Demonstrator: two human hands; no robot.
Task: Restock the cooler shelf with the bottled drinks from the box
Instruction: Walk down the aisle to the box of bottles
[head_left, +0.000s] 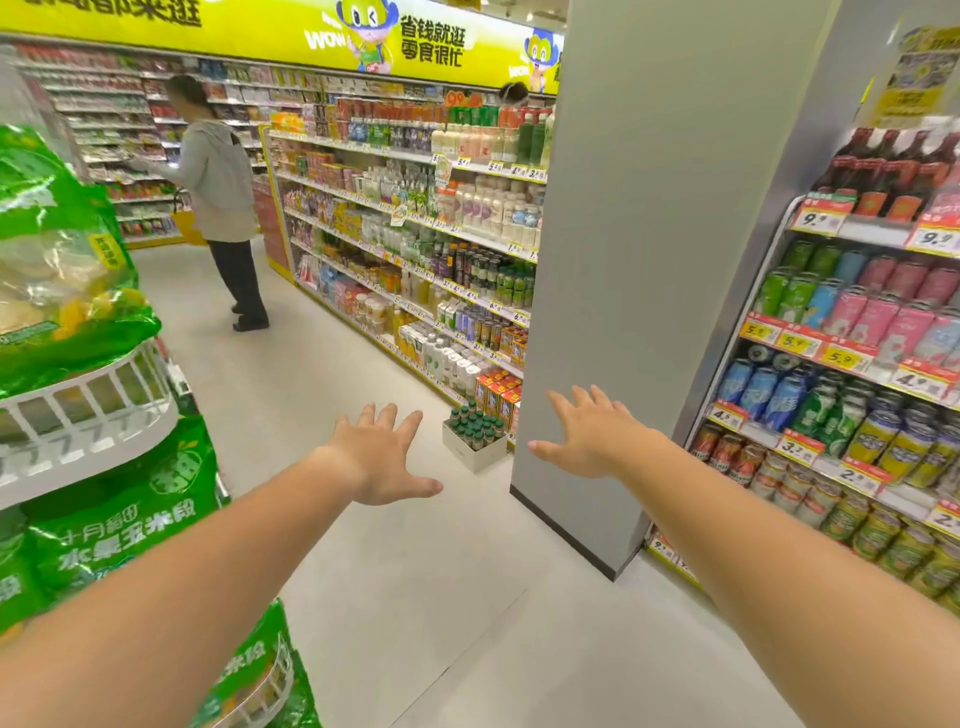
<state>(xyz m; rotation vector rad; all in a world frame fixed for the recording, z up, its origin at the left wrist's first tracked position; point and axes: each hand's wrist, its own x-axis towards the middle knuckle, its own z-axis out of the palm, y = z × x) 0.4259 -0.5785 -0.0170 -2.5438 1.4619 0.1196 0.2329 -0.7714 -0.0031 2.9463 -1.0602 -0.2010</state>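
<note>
A white box (475, 453) of green-capped bottled drinks (474, 423) stands on the floor beside the grey pillar's left corner. Both my arms are stretched forward above the floor. My left hand (378, 457) is spread with straight fingers and holds nothing; it hovers left of the box. My right hand (589, 431) is likewise spread and empty, in front of the pillar, right of the box. Behind the box runs a long drinks shelf (415, 270) with several rows of bottles and cartons.
A grey pillar (623, 260) rises centre-right. A shelf of canned drinks (857, 395) fills the right side. A round white rack with green snack bags (83, 395) crowds the left. A person in a grey top (221, 197) stands up the aisle.
</note>
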